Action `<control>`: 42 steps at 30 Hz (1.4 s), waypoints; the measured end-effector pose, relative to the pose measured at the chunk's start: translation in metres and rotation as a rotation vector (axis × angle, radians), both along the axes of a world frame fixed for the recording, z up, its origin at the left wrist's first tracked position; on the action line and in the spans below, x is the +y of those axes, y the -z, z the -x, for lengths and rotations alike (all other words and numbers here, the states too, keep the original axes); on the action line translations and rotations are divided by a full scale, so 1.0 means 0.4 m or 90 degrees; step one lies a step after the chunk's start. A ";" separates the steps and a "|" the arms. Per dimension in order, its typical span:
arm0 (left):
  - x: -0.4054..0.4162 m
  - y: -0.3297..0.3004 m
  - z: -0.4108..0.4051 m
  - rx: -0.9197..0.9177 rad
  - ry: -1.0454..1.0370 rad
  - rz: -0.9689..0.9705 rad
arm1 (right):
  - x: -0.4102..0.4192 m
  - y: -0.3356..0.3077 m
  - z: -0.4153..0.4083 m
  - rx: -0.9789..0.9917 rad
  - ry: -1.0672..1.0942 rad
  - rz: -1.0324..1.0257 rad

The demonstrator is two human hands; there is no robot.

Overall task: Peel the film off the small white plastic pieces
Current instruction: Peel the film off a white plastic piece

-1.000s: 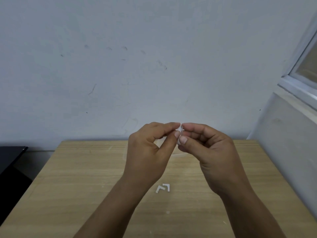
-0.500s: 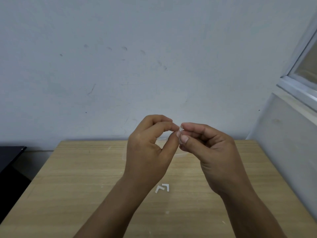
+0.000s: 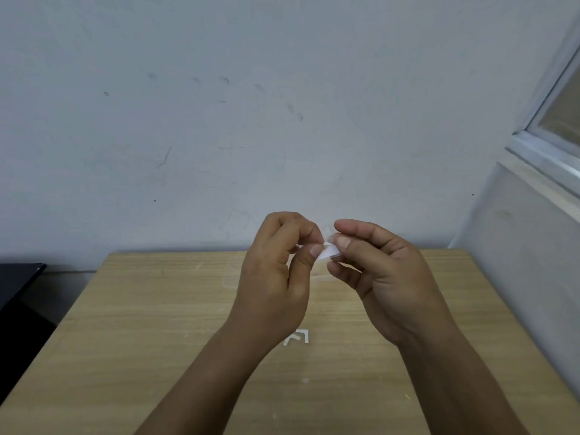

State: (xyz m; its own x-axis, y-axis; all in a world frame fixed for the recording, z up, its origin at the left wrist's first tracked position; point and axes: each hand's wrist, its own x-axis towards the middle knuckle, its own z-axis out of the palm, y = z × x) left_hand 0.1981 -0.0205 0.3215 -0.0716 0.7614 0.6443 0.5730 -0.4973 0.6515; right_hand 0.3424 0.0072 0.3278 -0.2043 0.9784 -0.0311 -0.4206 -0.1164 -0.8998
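Where both thumbs meet, white piece point(image 3: 329, 253).

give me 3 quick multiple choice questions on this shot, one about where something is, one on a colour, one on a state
1. Where do the loose white pieces lie?
A. on the wooden table, below the hands
B. on the window sill
C. on the black surface at the left

2. What colour is the small piece held between the hands?
A. red
B. white
C. black

3. What are the hands doing?
A. both lie flat on the table
B. one hangs idle at the side
C. both are raised above the table, pinching the small piece

Answers:
1 A: the pieces sit on the table, just under the left wrist.
2 B: it shows white between the fingertips.
3 C: the left hand and right hand meet at the piece, thumbs and fingers closed on it.
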 end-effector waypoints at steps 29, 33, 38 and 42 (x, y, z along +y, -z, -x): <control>0.031 0.686 0.164 -0.450 -0.382 0.731 | -0.057 0.525 0.043 -0.450 0.071 0.234; 0.035 0.707 0.176 -0.413 -0.397 0.734 | -0.063 0.528 0.036 -0.437 0.074 0.258; 0.028 0.709 0.192 -0.251 -0.365 0.729 | -0.067 0.518 0.036 -0.393 0.093 0.285; 0.018 0.660 0.174 -0.052 -0.298 0.629 | -0.069 0.502 0.036 -0.315 0.110 0.317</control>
